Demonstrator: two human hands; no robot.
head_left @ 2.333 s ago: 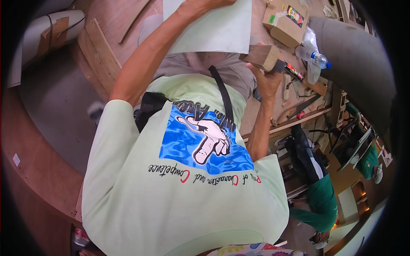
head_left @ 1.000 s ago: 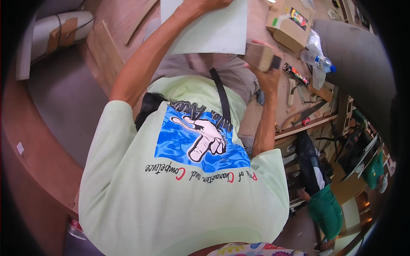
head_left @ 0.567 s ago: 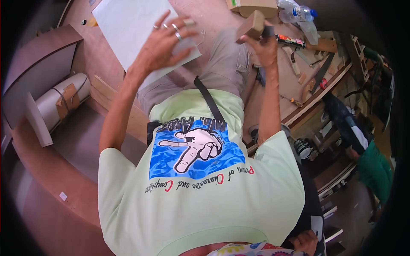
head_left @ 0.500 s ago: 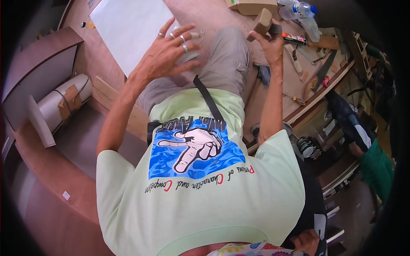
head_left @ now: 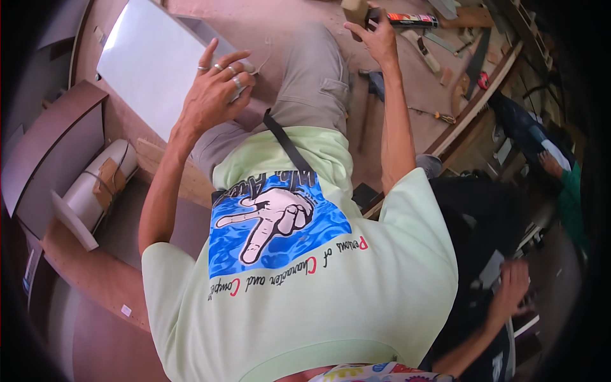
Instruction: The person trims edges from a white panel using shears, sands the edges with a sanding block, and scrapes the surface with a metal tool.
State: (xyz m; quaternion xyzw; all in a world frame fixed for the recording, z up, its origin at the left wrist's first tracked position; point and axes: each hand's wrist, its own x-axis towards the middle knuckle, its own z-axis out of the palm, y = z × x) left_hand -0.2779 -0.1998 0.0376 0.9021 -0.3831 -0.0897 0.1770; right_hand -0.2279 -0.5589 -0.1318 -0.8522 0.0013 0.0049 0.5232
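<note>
My left hand [head_left: 223,83], with rings on several fingers, is held over the right edge of a white panel [head_left: 143,60]. Its fingers are apart and somewhat bent, and nothing shows in its grasp. At the top, my right hand [head_left: 382,41] is closed on a brown wooden block [head_left: 354,11] with a dark piece against it. The picture's upper edge cuts off part of the block. Just right of that hand lies a red and black tube [head_left: 412,20] on the brown work surface [head_left: 394,124].
Beyond my right forearm lie a hammer [head_left: 375,83], a screwdriver [head_left: 440,116], a handsaw [head_left: 476,67] and wood scraps. Left stands a white roll [head_left: 95,197] beside curved panels. Another person's hand [head_left: 511,286] is at lower right; a green sleeve [head_left: 573,204] shows at far right.
The view has shifted, and a plastic bottle has left it at the top. My left fingers are more bent. Another person's hand at lower right has risen further into view.
</note>
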